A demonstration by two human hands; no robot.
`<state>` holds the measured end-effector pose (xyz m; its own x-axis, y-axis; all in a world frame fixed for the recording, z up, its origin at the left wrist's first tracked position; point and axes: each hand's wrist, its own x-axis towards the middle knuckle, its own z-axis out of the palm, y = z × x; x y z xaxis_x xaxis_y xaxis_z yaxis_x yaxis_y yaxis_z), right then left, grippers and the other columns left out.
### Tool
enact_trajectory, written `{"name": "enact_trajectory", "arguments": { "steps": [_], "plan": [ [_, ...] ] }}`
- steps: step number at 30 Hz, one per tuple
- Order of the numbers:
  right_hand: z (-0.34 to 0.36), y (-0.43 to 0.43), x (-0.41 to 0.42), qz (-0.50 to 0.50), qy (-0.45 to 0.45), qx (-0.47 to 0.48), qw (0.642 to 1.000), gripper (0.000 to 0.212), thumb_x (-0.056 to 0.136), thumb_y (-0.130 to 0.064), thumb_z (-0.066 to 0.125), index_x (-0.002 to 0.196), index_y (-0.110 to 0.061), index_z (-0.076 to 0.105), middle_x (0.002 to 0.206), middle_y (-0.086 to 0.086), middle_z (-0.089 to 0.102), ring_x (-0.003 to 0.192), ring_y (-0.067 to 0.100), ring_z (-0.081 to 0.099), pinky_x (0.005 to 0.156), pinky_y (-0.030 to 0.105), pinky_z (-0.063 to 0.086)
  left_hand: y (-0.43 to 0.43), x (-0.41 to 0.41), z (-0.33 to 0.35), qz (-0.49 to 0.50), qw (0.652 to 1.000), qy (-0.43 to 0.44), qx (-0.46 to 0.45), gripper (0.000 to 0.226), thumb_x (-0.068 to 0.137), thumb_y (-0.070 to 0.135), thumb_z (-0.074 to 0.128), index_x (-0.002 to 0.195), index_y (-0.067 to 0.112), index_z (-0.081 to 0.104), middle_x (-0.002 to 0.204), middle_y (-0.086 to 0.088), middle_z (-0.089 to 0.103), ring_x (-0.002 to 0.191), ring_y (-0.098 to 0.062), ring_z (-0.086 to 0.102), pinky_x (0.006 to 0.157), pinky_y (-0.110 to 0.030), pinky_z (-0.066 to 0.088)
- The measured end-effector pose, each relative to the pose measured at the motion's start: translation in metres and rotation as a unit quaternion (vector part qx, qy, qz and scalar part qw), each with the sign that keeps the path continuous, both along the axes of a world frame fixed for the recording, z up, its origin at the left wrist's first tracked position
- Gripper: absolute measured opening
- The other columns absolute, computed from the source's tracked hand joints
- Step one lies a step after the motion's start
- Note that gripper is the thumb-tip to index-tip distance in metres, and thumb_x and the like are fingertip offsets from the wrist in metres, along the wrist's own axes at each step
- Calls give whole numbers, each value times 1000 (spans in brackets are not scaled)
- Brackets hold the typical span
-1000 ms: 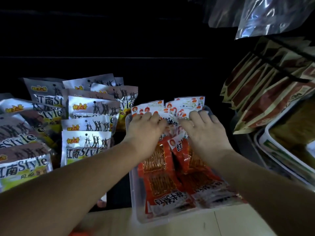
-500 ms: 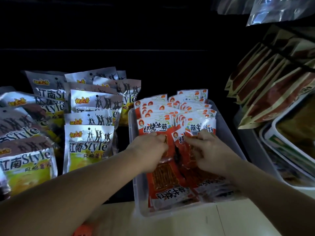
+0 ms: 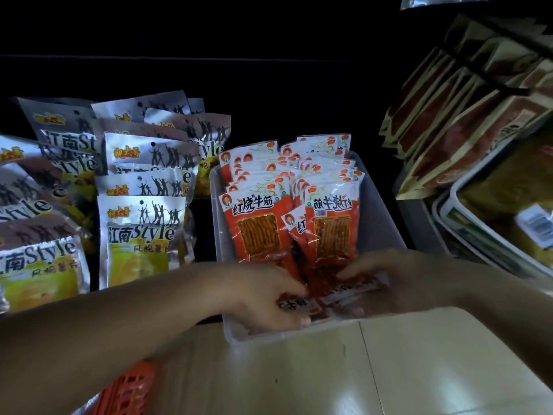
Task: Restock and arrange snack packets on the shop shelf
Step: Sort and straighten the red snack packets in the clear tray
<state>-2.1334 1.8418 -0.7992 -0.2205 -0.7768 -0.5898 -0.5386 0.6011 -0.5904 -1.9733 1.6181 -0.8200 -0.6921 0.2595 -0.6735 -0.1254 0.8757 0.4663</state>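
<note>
Both grips have been drawn back from the packet tops to the near end of the clear bin [image 3: 380, 205]. The upright red packets [image 3: 254, 223] are left standing in rows just beyond them, so that part is judged tidied. The flat packets [image 3: 338, 295] are pinched by the left grip [image 3: 263, 295]. The right grip [image 3: 398, 280] is laid over them, and whether it is closed cannot be told. Silver packets [image 3: 140, 232] are stacked left of the left grip.

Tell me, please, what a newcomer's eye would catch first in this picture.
Bright red packets stand in rows in a clear bin at the centre. At its near end the left hand pinches flat-lying red packets and the right hand touches them. Silver packets crowd the left side.
</note>
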Motion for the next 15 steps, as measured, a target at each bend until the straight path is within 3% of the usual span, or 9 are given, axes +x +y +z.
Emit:
{"name": "enact_trajectory", "arguments": {
  "steps": [3,6,10,12,14,15],
  "plan": [
    [4,-11,4,34,1,63,997,61,74,-79,72,127,-50,66,125,-34,64,118,-11,57,107,26,47,7,-13,-3,20,995,-97,-8,109,66,103,39,158,48,20,170,14,16,156,-16,19,125,-44,24],
    [6,-17,6,22,-17,91,995,71,62,-81,78,125,-51,65,120,-29,65,111,-6,63,101,29,53,12,-10,-5,58,992,-106,43,110,66,98,52,158,47,22,168,20,15,155,-16,22,124,-44,30],
    [9,-11,4,17,-47,80,995,74,60,-54,94,128,-50,64,121,-24,68,112,3,67,101,37,56,13,6,-6,155,982,-19,108,91,74,71,79,152,38,46,156,21,39,144,-5,38,120,-30,35],
    [9,-6,1,7,-53,39,998,59,71,-32,95,124,-41,71,117,-22,72,111,1,67,99,28,54,10,10,-10,181,969,-20,165,80,78,54,85,146,27,55,138,18,61,133,-11,57,113,-40,47],
    [8,0,-2,-33,-55,-4,998,40,80,-15,89,113,-35,77,109,-19,75,105,-1,69,93,21,55,7,14,-13,209,952,-35,222,63,83,41,85,139,22,63,117,16,74,115,-20,71,97,-52,58],
    [8,2,-3,-48,-47,-15,998,34,84,-12,85,109,-34,78,107,-20,76,102,-3,69,92,19,55,6,14,-13,200,952,-34,229,53,86,40,83,134,24,68,113,14,76,106,-18,73,87,-51,60]
  ]
}}
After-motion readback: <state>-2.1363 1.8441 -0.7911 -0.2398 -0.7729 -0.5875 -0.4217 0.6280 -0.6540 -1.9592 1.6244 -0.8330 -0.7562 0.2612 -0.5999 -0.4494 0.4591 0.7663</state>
